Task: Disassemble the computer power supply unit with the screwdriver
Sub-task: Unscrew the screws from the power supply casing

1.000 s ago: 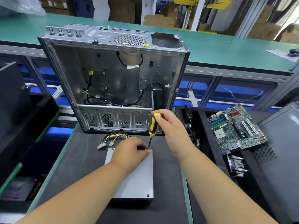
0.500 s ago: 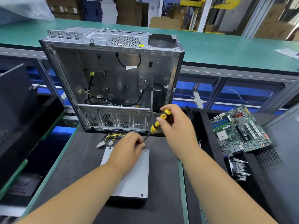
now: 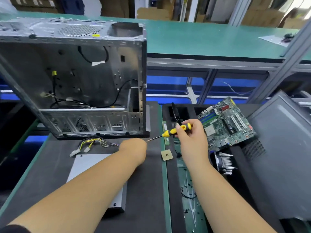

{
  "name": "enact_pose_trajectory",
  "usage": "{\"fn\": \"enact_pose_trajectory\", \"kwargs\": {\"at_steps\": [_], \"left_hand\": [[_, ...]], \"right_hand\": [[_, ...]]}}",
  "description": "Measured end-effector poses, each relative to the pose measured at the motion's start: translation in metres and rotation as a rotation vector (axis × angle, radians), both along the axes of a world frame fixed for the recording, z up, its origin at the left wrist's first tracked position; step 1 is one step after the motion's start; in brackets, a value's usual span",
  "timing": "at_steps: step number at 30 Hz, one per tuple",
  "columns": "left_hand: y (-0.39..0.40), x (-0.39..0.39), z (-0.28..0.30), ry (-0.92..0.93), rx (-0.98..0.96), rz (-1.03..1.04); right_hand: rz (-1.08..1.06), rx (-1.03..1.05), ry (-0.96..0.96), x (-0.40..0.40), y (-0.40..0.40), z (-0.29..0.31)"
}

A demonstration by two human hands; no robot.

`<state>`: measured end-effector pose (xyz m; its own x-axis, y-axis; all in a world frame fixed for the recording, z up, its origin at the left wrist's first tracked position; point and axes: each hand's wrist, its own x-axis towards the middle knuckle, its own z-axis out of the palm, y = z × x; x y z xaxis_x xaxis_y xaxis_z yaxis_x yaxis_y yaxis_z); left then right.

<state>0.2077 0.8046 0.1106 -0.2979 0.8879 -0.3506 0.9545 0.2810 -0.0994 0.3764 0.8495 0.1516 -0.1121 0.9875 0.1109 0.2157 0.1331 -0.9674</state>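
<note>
On the dark mat near its front edge, the power supply unit (image 3: 94,167) is laid flat, its grey cover upward and largely crossed by the left forearm. The cover is seen in place; a screw is visible at the far left corner and another at the near right corner, so the casing is judged unopened and the bulk of the disassembly left to do. The unit's bundle of wires (image 3: 94,143), yellow and black with white plugs, is trailed toward the far edge of the mat.

The left hand (image 3: 134,148) is held over the unit's far right corner; its fingers are turned away, so it cannot be told whether anything is pinched. The screwdriver (image 3: 175,131), yellow-handled, is gripped by the right hand (image 3: 190,135), fingers curled round the handle, with the tip slanted down toward the left hand. One corner screw is judged to be the step in hand.

Behind the unit, at the mat's far edge, an emptied computer case (image 3: 75,78) is stood upright. To the right, in a dark tray, a circuit board (image 3: 225,121), a finned cooler (image 3: 225,163) and a small square chip (image 3: 167,155) are kept. Loose screws (image 3: 189,190) are scattered on the green strip beside the mat.
</note>
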Motion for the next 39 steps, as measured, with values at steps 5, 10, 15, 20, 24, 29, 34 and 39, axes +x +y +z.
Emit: {"fn": "enact_pose_trajectory", "kwargs": {"at_steps": [5,10,15,20,24,29,34,39], "left_hand": [[0.014,0.022,-0.018,0.017,-0.103,-0.033],[0.011,0.024,-0.028,-0.035,-0.040,0.010],[0.006,0.021,-0.028,0.007,-0.054,0.020],[-0.001,0.015,-0.011,-0.041,0.054,-0.006],[-0.024,-0.007,0.018,-0.254,0.381,0.098],[-0.073,-0.051,0.027,-0.401,0.644,0.341],[-0.111,-0.096,0.014,-0.595,0.788,0.514],[-0.138,-0.132,0.000,-0.803,0.826,0.599]], "right_hand": [[-0.003,-0.043,-0.001,0.014,0.009,-0.010],[0.028,-0.057,-0.015,0.019,0.017,-0.012],[0.055,-0.036,-0.047,0.018,0.021,-0.009],[0.054,-0.006,-0.023,0.016,0.022,-0.004],[0.053,0.063,0.053,0.014,0.015,0.004],[0.118,0.062,0.110,-0.001,0.000,0.015],[0.169,0.107,0.095,-0.032,-0.025,0.019],[0.188,0.125,0.083,-0.069,-0.059,0.021]]}}
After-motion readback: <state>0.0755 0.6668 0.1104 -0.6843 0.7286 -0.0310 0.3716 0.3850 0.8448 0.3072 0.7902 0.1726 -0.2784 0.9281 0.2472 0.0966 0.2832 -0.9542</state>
